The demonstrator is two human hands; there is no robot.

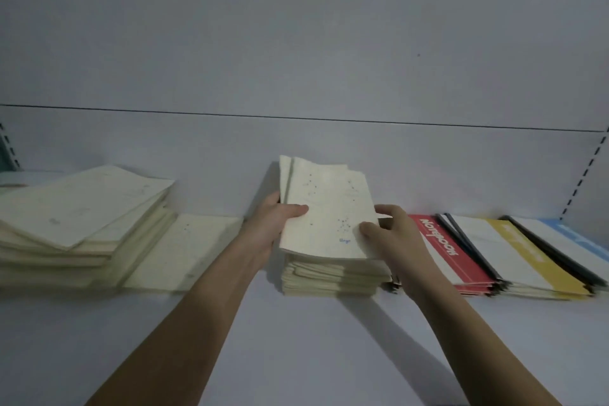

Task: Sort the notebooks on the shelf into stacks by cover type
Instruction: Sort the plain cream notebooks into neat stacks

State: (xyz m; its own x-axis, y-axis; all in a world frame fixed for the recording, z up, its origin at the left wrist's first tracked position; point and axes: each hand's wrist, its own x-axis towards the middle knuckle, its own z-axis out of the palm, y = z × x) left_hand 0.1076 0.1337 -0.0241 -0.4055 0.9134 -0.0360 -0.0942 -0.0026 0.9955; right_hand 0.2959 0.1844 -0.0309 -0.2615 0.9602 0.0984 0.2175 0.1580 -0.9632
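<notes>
A stack of cream notebooks (pixel 329 277) with small dotted figures on the covers stands at the middle of the white shelf (pixel 296 349). My left hand (pixel 273 224) grips the left edge of the top cream notebooks (pixel 326 208), thumb on the cover. My right hand (pixel 392 234) holds their right edge, thumb pressing the cover near the blue print. The top few notebooks sit slightly askew on the stack.
At the left lies a large, untidy pile of cream notebooks (pixel 79 224), with a single cream notebook (pixel 184 250) flat beside it. To the right lie a red-and-white notebook (pixel 451 250), a yellow-and-white one (pixel 524 257) and a blue-and-white one (pixel 573 241), overlapping. The shelf's back wall (pixel 296 148) stands behind.
</notes>
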